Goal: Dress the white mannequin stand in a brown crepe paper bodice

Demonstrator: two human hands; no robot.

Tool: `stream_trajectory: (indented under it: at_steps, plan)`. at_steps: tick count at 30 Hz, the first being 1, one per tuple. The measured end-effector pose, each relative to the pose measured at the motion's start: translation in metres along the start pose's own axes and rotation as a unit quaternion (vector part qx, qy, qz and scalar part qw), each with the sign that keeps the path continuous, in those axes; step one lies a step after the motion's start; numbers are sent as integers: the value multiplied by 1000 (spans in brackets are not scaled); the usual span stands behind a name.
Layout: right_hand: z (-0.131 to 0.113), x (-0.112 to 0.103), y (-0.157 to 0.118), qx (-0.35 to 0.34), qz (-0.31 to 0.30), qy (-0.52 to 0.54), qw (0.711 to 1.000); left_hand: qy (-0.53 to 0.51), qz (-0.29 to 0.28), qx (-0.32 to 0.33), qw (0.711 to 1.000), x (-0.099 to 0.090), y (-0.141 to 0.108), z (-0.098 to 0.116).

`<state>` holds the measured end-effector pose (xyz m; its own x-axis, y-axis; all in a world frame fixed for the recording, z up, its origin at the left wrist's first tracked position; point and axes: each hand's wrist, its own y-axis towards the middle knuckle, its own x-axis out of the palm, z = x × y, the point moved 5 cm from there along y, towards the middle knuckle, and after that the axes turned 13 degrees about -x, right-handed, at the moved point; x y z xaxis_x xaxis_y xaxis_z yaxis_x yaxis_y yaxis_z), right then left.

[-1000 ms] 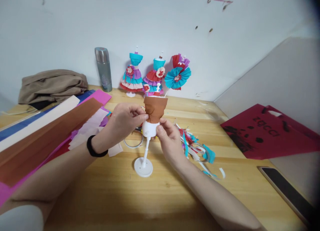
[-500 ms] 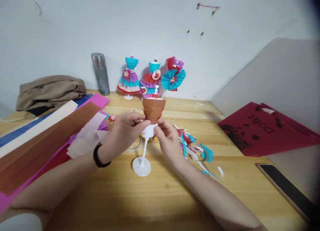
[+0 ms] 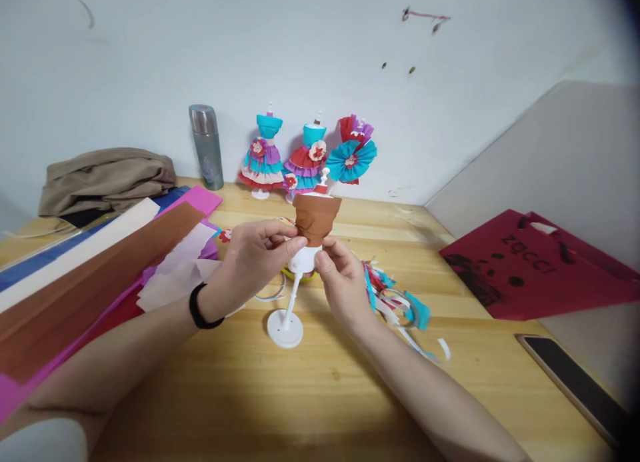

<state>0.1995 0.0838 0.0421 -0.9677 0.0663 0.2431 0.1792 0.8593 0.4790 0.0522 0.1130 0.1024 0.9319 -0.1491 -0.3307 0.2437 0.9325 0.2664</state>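
Note:
A small white dress form (image 3: pixel 305 259) leans to the right on its round base, in the middle of the view. Brown crepe paper (image 3: pixel 316 219) wraps its upper body, and a red band circles its neck. My left hand (image 3: pixel 263 259) pinches the paper's lower left edge between thumb and finger. On the other side my right hand (image 3: pixel 344 275) grips the form at the waist, just under the brown paper, with thumb and fingers closed. The far side of the form is hidden from me.
Crepe paper sheets (image 3: pixel 105 275) lie at the left. Several dressed forms (image 3: pixel 263 159) stand by the wall near a thermos (image 3: pixel 206 149). Paper scraps and tape (image 3: pixel 400 305) lie right of my hands. A red bag (image 3: pixel 537 265) and a phone (image 3: pixel 567 382) are farther right.
The dress form has tilted slightly more to the right, with both hands staying on it. The whole view has shifted a little.

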Motion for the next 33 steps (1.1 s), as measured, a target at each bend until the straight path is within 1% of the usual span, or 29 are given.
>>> stream_trajectory:
  at_steps: [4,7,8,10,13,15,18,21,23,25,27,29,31,33]
  plan:
    - [2,-1,0,7,3,-3,1000,-26,29,-26,999,-10,3,5]
    - [3,-1,-1,4,1,-2,1000,-11,57,-15,998,-20,8,9]
    - [3,-1,-2,3,-1,0,1000,-7,56,-9,998,-22,10,9]
    - [4,0,-3,6,-8,4,1000,0,29,-2,1000,-20,15,6]
    - [4,2,-4,11,-18,4,1000,3,-34,-10,999,-13,19,-3]
    - [3,2,-4,13,-18,4,1000,10,-54,-16,998,-10,20,-6]
    - [4,1,-3,18,-8,4,1000,48,-33,9,998,-13,16,0]
    - [5,0,-2,23,-3,6,1000,99,15,59,993,-19,13,10]
    - [6,1,-3,24,-8,7,1000,112,38,74,990,-21,12,13]
    - [6,1,-4,22,-13,7,1000,104,34,66,992,-20,13,11]
    - [6,2,-4,19,-16,9,1000,93,8,45,995,-16,14,7]
    - [5,2,-4,16,-16,12,1000,95,-1,40,995,-14,13,6]
    - [6,2,-4,18,-15,15,1000,113,3,60,992,-14,11,9]
    - [6,1,-4,22,-15,15,1000,136,11,95,986,-14,8,14]
